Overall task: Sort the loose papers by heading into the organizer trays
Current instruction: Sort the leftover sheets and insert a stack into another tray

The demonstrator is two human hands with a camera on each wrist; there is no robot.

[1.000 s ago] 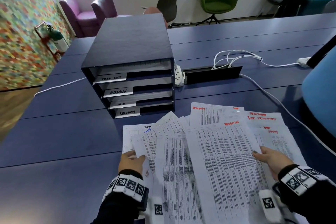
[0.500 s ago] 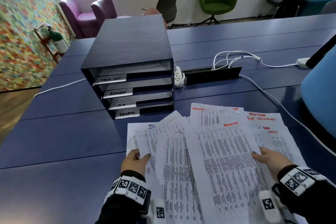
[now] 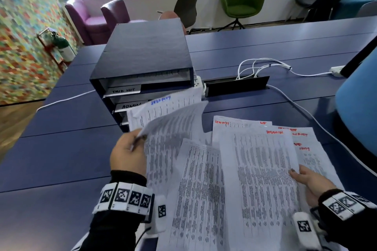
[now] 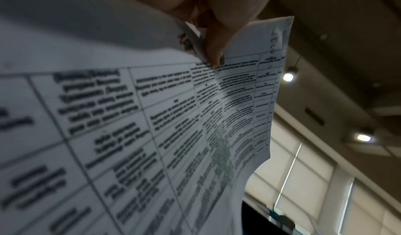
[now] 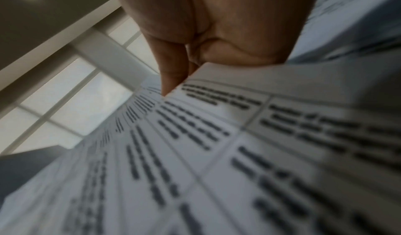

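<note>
Printed sheets [image 3: 259, 161] with red handwritten headings lie fanned over the blue table. My left hand [image 3: 127, 154] pinches the edge of two lifted sheets [image 3: 169, 126], the back one headed in blue; they hang in front of the organizer's lower trays. The left wrist view shows my thumb [image 4: 214, 49] pressed on the lifted sheets [image 4: 173, 118]. My right hand [image 3: 308, 179] holds the right edge of the top table sheet, its thumb on the paper [image 5: 217, 135]. The dark organizer [image 3: 142, 57] stands behind, with labelled trays.
A white power strip [image 3: 199, 85] and a black cable box [image 3: 236, 85] sit right of the organizer, with white cables [image 3: 265, 67] trailing across the table. A blue chair back [image 3: 359, 106] stands at the right edge. Chairs line the far wall.
My left hand has taken hold of sheets at the left of the fan and lifted them up toward the organizer. My right hand has stayed on the right edge of the pile.
</note>
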